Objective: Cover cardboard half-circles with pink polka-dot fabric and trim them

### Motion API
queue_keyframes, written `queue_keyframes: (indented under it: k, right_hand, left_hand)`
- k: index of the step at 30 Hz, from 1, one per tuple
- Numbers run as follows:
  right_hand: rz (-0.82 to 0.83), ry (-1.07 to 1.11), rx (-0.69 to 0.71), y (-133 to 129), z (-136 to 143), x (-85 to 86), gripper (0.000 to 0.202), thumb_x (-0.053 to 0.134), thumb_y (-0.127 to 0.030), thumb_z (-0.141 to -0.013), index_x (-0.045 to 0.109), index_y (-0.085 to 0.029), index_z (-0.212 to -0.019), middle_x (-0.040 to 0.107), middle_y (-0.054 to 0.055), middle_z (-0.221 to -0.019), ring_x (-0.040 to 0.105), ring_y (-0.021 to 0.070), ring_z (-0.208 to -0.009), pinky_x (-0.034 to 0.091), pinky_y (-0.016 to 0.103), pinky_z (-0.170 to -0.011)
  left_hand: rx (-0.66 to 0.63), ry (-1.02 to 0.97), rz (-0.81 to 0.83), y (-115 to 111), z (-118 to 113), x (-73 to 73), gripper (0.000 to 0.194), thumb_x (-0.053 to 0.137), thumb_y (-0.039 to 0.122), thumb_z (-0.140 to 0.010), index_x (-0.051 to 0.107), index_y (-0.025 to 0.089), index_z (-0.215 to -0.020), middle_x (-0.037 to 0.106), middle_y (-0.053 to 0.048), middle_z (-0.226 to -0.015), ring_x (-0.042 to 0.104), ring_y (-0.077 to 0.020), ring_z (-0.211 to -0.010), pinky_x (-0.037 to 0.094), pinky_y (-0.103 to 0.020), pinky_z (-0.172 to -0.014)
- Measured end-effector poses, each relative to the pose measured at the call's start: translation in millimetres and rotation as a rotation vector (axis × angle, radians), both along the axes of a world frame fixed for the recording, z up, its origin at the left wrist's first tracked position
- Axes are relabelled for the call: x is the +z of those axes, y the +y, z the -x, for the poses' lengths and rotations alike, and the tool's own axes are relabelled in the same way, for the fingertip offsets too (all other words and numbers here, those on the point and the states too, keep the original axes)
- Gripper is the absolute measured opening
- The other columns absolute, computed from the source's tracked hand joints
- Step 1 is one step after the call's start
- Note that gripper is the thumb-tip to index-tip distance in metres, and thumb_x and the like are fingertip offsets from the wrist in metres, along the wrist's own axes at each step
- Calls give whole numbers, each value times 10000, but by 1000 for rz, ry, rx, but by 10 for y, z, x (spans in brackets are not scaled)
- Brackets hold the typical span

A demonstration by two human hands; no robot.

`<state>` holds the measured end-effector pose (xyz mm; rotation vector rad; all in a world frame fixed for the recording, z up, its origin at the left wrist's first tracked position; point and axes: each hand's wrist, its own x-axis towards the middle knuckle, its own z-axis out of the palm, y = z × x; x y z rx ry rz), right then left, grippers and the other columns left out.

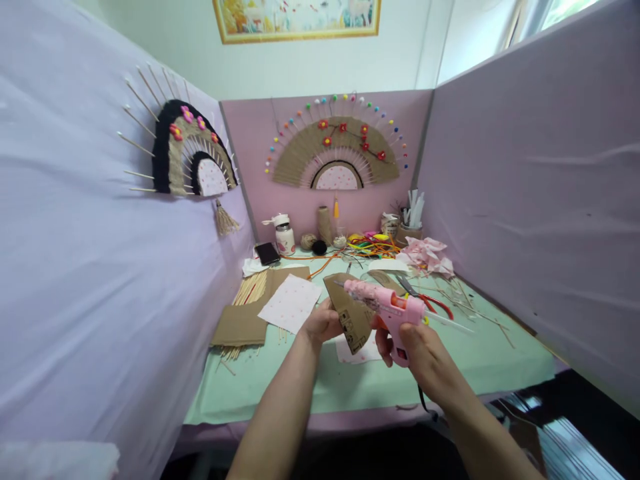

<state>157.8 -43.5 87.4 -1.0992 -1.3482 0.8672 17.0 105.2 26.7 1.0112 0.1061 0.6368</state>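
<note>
My right hand [415,350] is wrapped round the handle of a pink hot glue gun [385,300], with a clear glue stick [453,322] jutting from its back end. The gun's nozzle points left, over the upper part of a brown cardboard piece [353,323] with printed marks. My left hand [324,321] grips that cardboard by its left edge and holds it tilted above the table. Part of the cardboard is hidden behind the gun. Beneath it lies a white patterned paper [363,350]; another such sheet [291,302] rests left of my left hand.
Brown cardboard [245,325] lies over thin sticks at the left. Red-handled scissors [425,297], crumpled pink paper [427,257] and loose sticks [470,303] are at the right. A white bottle [285,237], twine spool [325,225] and coloured cords [373,247] stand along the back. Decorated fans [300,157] hang on the partitions.
</note>
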Motion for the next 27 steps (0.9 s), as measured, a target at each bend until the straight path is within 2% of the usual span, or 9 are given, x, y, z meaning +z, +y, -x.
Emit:
queue_keyframes:
  k: [5, 8, 13, 22, 27]
  right_hand:
    - [-10, -54, -95, 3, 8, -33, 666, 390, -795, -809, 587, -164, -733, 519, 25, -623, 355, 98, -461, 287, 232, -398]
    - [-16, -68, -107, 6, 2, -55, 661, 379, -786, -821, 580, -165, -719, 478, 9, -600, 340, 94, -454, 283, 228, -393]
    - [-16, -86, -115, 9, 2, -68, 639, 369, -766, -840, 567, -170, -722, 512, 22, -634, 346, 94, -458, 290, 232, -395]
    - [-20, -127, -126, 23, -13, -75, 636, 341, -763, -852, 553, -181, -708, 497, 18, -622, 347, 104, -460, 289, 238, -400]
    - [-20, -132, -117, 36, -20, -88, 647, 327, -775, -847, 541, -189, -677, 467, 10, -594, 350, 110, -459, 288, 240, -398]
  left_hand:
    - [-63, 25, -42, -11, 0, 15, 765, 890, 454, -466, 622, 172, -1125, 707, -84, -875, 668, -264, -828, 455, -398, -839]
    - [-67, 29, -49, -5, 2, -4, 784, 892, 458, -463, 621, 155, -1134, 709, -105, -922, 671, -270, -842, 452, -404, -844]
    - [-67, 2, -30, 2, -6, -28, 753, 902, 408, -469, 629, 160, -1125, 712, -101, -947, 673, -273, -869, 447, -408, -869]
    - [-50, -6, -58, -14, -27, -11, 655, 903, 397, -479, 660, 163, -1040, 721, -89, -886, 674, -248, -793, 462, -388, -818]
    - [-37, -8, -26, -11, -37, -16, 779, 911, 376, -451, 620, 176, -1146, 709, -114, -1023, 669, -287, -908, 449, -419, -868]
